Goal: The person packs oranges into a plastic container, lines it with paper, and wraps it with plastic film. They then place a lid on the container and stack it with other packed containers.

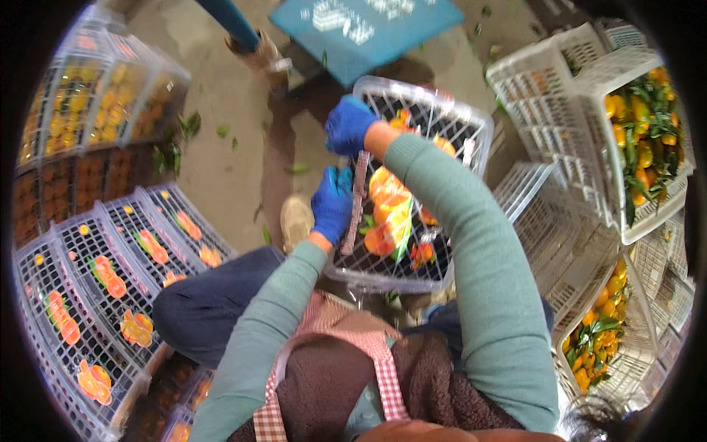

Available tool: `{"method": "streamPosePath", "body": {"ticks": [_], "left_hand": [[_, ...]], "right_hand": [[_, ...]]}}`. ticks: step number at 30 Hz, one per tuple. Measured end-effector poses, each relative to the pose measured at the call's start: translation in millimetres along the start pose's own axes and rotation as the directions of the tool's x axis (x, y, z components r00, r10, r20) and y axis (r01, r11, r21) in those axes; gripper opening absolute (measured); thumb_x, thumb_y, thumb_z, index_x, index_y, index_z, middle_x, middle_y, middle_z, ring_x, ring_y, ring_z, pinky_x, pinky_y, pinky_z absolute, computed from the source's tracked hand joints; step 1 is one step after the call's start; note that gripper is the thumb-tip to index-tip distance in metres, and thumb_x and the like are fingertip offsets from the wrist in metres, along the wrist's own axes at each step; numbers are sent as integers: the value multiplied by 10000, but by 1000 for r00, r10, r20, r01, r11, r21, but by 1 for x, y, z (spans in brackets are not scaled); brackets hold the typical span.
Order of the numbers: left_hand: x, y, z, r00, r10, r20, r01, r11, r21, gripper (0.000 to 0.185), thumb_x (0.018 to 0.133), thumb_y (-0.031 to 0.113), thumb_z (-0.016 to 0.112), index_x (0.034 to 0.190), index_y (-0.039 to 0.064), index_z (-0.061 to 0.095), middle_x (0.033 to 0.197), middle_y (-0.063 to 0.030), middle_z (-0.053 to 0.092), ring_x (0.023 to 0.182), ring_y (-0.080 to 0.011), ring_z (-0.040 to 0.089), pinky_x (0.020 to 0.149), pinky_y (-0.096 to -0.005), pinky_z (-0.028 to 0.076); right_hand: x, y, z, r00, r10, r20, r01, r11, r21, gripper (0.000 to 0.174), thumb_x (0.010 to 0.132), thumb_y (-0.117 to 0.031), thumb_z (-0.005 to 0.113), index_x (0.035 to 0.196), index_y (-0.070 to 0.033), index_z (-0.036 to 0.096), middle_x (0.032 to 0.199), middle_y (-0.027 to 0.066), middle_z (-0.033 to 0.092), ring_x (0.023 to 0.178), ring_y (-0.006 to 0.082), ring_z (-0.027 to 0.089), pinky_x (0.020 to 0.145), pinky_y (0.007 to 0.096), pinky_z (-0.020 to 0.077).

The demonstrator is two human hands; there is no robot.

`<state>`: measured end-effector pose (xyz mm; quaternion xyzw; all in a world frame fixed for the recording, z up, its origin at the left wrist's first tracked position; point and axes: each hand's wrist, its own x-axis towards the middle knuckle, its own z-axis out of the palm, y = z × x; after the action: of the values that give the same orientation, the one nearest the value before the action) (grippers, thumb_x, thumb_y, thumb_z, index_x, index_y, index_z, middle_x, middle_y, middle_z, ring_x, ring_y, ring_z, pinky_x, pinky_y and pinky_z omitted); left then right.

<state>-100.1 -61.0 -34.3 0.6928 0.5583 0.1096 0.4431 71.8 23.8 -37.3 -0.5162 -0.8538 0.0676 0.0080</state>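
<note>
A clear plastic fruit crate (389, 279) stands before me between my knees. White lattice lines and an orange citrus picture (389, 210) mark its top over a dark inside. Both my hands wear blue knitted gloves at the crate's left side. My right hand (351, 127) is curled at the far left corner, its arm reaching across the top. Closer to me, my left hand (333, 204) is bent beside the left edge, thumb and fingers near each other. A pinkish printed strip (356, 201) runs along that edge. Whether either hand grips the edge is hidden.
Printed plastic crates (110, 276) lie at left, with fruit-filled crates (105, 105) stacked behind. On the right are white crates of oranges with leaves (643, 143) and a lower orange-filled crate (602, 326). A blue board (359, 33) and another person's leg (235, 25) are ahead.
</note>
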Motion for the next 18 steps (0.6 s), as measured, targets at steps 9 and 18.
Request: {"method": "streamPosePath", "body": {"ticks": [9, 18], "left_hand": [[23, -25, 11, 962, 272, 11, -271, 962, -15, 445, 932, 259, 499, 1336, 84, 437, 1137, -256, 539, 1037, -428, 521, 873, -440, 428], [7, 28, -18, 547, 836, -46, -754, 516, 405, 318, 820, 204, 580, 1113, 81, 576, 1001, -192, 597, 887, -400, 582, 767, -442, 472]], "right_hand": [[-7, -16, -18, 993, 91, -71, -90, 996, 21, 285, 805, -408, 562, 845, -173, 719, 826, 69, 687, 786, 264, 661, 699, 422, 464], [-211, -153, -52, 704, 94, 704, -618, 569, 542, 408, 847, -444, 546, 914, -71, 699, 914, 151, 686, 809, 344, 657, 797, 428, 495]]}}
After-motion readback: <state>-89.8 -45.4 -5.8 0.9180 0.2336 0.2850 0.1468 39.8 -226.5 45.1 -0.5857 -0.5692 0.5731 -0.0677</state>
